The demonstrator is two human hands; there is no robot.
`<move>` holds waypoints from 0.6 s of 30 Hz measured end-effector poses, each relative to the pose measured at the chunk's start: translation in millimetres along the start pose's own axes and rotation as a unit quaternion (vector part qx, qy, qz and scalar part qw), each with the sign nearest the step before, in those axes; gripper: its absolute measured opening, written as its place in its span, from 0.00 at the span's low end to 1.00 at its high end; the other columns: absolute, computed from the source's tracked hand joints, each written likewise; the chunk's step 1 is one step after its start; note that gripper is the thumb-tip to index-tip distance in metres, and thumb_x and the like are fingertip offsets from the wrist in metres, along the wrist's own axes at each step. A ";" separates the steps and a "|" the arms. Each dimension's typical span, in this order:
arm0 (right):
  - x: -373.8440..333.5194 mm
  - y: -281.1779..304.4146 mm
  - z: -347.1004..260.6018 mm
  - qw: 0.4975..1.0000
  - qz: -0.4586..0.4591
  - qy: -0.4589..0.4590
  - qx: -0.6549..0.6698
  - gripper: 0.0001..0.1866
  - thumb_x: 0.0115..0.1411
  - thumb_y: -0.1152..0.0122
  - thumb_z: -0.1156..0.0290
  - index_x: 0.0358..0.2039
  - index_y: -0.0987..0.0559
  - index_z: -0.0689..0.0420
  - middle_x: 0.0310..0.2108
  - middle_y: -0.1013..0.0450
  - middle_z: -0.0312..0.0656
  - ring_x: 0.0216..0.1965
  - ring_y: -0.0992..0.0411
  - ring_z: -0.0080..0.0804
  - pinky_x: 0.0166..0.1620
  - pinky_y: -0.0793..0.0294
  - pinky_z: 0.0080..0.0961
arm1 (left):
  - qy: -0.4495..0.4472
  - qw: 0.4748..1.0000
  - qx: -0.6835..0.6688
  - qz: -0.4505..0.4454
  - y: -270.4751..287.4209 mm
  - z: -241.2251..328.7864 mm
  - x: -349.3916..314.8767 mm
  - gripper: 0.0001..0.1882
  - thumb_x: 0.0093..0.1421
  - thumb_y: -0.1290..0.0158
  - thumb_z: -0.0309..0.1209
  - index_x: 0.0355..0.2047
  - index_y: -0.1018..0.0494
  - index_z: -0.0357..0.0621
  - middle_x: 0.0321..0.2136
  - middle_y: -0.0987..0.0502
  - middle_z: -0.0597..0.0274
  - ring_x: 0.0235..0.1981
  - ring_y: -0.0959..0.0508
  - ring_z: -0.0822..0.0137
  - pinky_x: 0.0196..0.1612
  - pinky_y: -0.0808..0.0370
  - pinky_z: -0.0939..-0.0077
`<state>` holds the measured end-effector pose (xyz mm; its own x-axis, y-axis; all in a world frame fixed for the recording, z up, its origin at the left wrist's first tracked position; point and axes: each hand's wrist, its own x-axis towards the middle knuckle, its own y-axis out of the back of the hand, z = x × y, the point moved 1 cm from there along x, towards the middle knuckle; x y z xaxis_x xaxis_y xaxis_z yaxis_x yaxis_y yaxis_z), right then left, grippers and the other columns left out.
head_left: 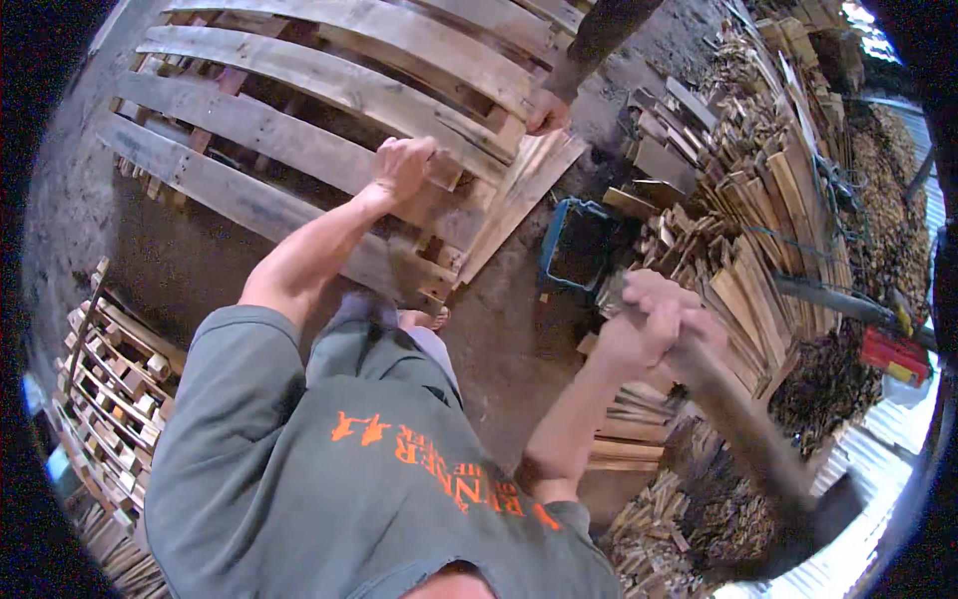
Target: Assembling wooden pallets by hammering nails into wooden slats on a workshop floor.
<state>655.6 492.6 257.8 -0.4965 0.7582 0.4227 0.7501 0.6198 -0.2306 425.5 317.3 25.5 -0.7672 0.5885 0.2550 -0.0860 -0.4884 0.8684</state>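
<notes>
A wooden pallet [269, 135] of long weathered slats lies ahead and to the left. Over its nearer right part is my left hand [404, 168], fingers curled closed; whatever is in them, if anything, is hidden. My right hand [661, 317] is out to the right, wrapped round the wooden handle of a hammer [738, 419]. The hammer's dark head hangs low at the right and is blurred by motion. Along the pallet's right end runs a pale board [519, 200], set at a slant. Another person's hand [547, 110] rests at that board's far end.
A blue crate [559, 240] stands on the dirt floor right of the pallet. Heaps of wood offcuts [788, 200] fill the right side. More stacked pallets [120, 379] stand at the left. A red box-like object [893, 354] is at the far right.
</notes>
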 end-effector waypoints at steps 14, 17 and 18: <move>4.6 53.2 58.2 0.932 -0.341 -0.010 -0.122 0.06 0.52 0.40 0.76 0.32 0.26 0.58 0.21 0.29 0.41 0.24 0.30 0.26 0.27 0.29 0.23 | -0.006 1.000 -0.012 0.003 -1.2 0.8 0.7 0.17 0.58 0.50 0.46 0.23 0.30 0.45 0.23 0.24 0.53 0.28 0.23 0.51 0.32 0.31 0.57; -28.4 -33.9 40.6 0.997 -0.018 0.074 -0.019 0.05 0.51 0.41 0.76 0.30 0.26 0.57 0.22 0.28 0.38 0.22 0.30 0.26 0.28 0.29 0.24 | -0.013 1.000 -0.007 0.020 -4.1 2.6 -0.5 0.17 0.58 0.49 0.45 0.21 0.31 0.45 0.21 0.24 0.54 0.26 0.23 0.51 0.31 0.30 0.57; -61.1 -15.4 70.4 0.981 -0.073 -0.026 -0.179 0.07 0.49 0.40 0.75 0.31 0.26 0.59 0.21 0.30 0.38 0.23 0.32 0.28 0.29 0.30 0.25 | -0.025 0.999 -0.011 0.047 -1.4 2.5 1.4 0.17 0.57 0.49 0.45 0.20 0.31 0.46 0.20 0.25 0.54 0.25 0.23 0.51 0.29 0.30 0.57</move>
<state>643.6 451.0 173.9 -0.6238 0.6822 0.3815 0.7706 0.6184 0.1543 426.2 320.4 25.7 -0.7397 0.5711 0.3560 -0.0295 -0.5560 0.8306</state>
